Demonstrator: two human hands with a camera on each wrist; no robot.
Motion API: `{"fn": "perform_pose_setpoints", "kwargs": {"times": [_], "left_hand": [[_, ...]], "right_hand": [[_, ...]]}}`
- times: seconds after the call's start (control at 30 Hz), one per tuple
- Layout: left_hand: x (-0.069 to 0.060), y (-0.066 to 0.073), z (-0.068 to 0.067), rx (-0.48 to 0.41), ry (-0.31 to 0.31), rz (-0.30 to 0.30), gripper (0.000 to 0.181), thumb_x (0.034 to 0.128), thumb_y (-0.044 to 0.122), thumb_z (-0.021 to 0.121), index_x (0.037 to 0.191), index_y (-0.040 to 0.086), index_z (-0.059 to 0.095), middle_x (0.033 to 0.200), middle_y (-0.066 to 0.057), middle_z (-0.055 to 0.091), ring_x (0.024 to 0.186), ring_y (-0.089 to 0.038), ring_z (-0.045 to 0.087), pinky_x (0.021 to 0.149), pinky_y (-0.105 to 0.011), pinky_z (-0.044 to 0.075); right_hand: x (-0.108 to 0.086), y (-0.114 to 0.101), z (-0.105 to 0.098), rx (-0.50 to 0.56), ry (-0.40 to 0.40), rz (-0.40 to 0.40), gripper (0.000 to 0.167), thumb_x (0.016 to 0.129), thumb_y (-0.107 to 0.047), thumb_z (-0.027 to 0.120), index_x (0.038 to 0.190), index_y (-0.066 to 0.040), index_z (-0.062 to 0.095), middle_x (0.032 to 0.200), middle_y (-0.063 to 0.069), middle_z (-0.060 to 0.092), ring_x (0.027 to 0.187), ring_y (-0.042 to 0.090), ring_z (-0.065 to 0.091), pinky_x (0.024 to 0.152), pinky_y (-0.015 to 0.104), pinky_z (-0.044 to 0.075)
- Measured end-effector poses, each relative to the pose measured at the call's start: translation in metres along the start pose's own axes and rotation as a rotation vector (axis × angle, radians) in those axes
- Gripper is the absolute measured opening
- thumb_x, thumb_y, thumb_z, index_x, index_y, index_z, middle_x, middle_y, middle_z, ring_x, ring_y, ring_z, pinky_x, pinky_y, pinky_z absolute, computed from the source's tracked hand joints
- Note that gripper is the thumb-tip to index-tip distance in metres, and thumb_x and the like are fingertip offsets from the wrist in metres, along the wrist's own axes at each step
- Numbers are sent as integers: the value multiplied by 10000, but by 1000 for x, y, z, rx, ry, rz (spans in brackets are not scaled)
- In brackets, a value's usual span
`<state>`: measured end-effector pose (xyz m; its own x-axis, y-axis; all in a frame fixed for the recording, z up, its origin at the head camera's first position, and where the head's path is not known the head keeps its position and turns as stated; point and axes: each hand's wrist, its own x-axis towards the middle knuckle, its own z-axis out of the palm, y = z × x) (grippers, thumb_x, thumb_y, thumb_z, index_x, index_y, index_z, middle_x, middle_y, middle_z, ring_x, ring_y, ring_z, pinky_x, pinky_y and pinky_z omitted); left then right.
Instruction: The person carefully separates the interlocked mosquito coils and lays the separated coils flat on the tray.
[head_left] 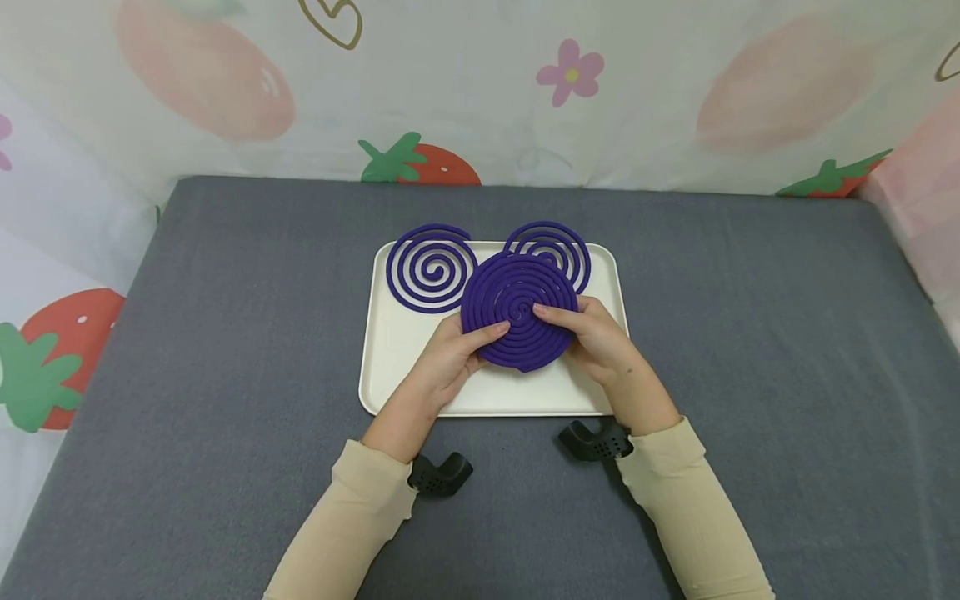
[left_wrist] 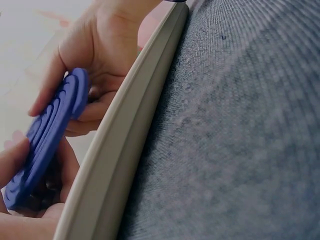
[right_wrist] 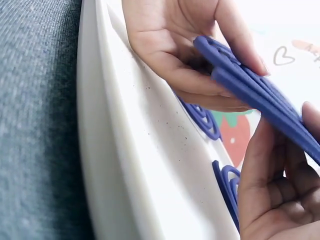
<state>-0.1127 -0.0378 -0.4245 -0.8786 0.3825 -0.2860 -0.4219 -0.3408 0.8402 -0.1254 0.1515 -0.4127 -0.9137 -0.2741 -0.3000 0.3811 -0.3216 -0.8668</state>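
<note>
Both hands hold a dark purple mosquito coil disc [head_left: 519, 287] above the tray, its spiral wound tightly with hardly any gaps. My left hand [head_left: 448, 354] grips its left edge, thumb on the upper face and fingers underneath. On the right edge, my right hand [head_left: 602, 340] pinches it in the same way. The wrist views show the disc edge-on and tilted, with layers slightly apart at one edge in the right wrist view. Two looser, open-spiral mosquito coils lie at the tray's far side: one on the left [head_left: 432, 268], another on the right [head_left: 579, 254], partly hidden behind the held disc.
A white rectangular tray [head_left: 495, 403] with a raised rim lies beneath the hands on a grey cloth-covered table [head_left: 247, 350]. Small dark specks dot its floor in the right wrist view. A curtain [head_left: 465, 75] printed with strawberries and flowers hangs behind the table.
</note>
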Motion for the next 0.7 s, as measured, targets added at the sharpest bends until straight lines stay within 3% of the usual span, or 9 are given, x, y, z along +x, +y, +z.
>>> {"fn": "perform_pose_setpoints", "kwargs": {"times": [0.4,0.7], "left_hand": [[0,-2,0,-10,22,25,497,908,-39,547,1377,-44,382,1294,-196,512,1054,-178,583,927,-297,482],[1,-1,1,-22,28,25,490,884,-80,561,1351,-72,412,1282,-206,522,1039,-184,591,927,-307,484]], "right_hand": [[1,5,1,-36,-7,-33,264,860,100,527,896,-114,677,868,26,693,776,127,666,682,253,560],[1,4,2,-47,56,-85,279,824,131,553,875,-113,679,866,20,688,791,127,656,706,241,552]]}}
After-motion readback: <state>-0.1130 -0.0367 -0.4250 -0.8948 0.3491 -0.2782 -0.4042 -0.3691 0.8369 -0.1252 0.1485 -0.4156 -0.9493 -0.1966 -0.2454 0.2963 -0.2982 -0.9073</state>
